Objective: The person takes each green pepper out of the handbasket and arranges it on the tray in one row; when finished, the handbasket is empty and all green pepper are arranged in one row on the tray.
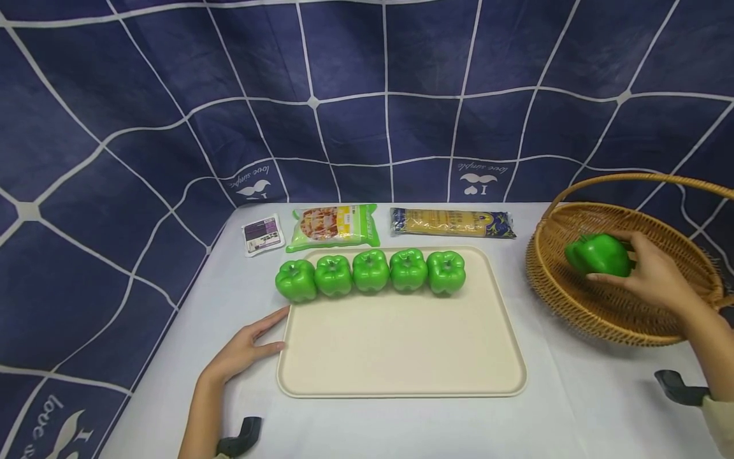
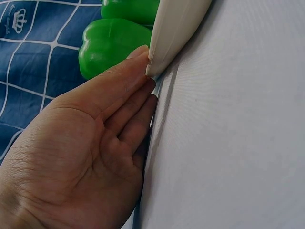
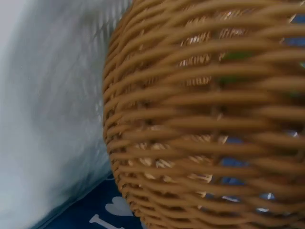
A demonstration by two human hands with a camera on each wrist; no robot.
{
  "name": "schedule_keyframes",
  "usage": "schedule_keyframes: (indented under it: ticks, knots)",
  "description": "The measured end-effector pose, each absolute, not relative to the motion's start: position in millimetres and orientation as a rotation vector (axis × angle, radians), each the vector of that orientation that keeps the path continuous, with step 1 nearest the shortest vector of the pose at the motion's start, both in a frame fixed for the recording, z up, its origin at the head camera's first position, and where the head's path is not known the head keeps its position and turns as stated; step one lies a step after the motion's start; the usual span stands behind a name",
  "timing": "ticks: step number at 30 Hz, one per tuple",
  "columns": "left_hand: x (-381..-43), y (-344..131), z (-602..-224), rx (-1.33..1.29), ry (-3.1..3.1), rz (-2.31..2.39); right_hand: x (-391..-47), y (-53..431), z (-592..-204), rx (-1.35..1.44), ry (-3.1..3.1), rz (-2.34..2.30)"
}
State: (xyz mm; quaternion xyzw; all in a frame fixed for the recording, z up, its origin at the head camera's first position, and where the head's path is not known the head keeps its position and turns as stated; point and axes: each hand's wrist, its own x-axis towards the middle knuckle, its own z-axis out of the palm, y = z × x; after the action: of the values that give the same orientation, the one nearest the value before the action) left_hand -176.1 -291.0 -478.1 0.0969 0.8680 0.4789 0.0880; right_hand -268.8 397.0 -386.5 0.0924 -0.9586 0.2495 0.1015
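In the head view, my right hand [image 1: 654,271] grips a green bell pepper [image 1: 599,256] within the wicker basket [image 1: 619,322]. The basket's woven side [image 3: 205,109] hides this hand in the right wrist view. At the left, my left hand [image 1: 241,350] rests beside the cream tray [image 1: 401,347], its thumb and fingers spread along the left edge. Seen close up, the left hand's [image 2: 81,148] fairly straight digits touch the tray's rim [image 2: 171,38]. Several green bell peppers [image 1: 371,271] form a row across the tray's far side, the leftmost overhanging the corner.
Behind the tray lie a small white packet [image 1: 263,234], a green food bag [image 1: 335,226] and a long yellow noodle-like pack [image 1: 453,223]. The basket's tall handle [image 1: 642,177] arches over its opening. A blue checked cloth [image 1: 424,127] hangs behind the white table.
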Motion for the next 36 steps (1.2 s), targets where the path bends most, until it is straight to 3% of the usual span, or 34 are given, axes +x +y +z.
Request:
schedule_keyframes:
  ticks: [6, 22, 29, 36]
  knots:
    - [-171.7, -282.9, -464.1, 0.292, 2.572, 1.435, -259.8, 388.0, -381.9, 0.258, -2.796, 0.807]
    - [-179.4, -296.2, -488.0, 0.285, 2.593, 1.418, -233.0, 367.4, -376.3, 0.280, -2.611, 0.768]
    - [-170.6, -283.1, -461.8, 0.255, 2.573, 1.416, -229.2, 358.2, -373.1, 0.297, -2.574, 0.821]
    - [-177.9, -295.1, -486.8, 0.259, 2.588, 1.423, -230.9, 349.4, -374.8, 0.487, -2.452, 0.906]
